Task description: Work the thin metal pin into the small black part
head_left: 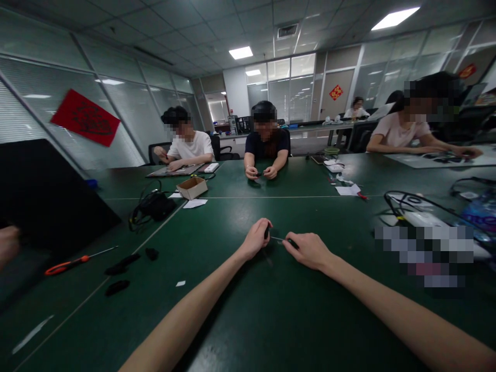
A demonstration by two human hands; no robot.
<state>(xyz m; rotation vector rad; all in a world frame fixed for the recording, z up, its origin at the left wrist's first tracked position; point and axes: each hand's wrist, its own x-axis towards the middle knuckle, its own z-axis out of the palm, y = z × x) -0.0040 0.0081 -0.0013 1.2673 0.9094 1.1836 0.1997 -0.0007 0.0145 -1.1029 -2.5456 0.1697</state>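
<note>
Over the middle of the green table (248, 320) my two hands are close together. My left hand (256, 240) is closed around a small black piece (267, 231), mostly hidden by the fingers, so its kind does not show. In my right hand (310, 249) is a small screwdriver (276, 238) with a dark handle and a thin metal shaft. The shaft points left at the black piece; whether its tip touches cannot be made out.
At left lie an orange-black screwdriver (77, 262), several black pieces (118, 288), a cable bundle (155, 205) and an open cardboard box (192, 188). A large black panel (46, 191) stands far left beside another person's hand (8, 245). Cables and a bottle (482, 212) are right. People sit opposite.
</note>
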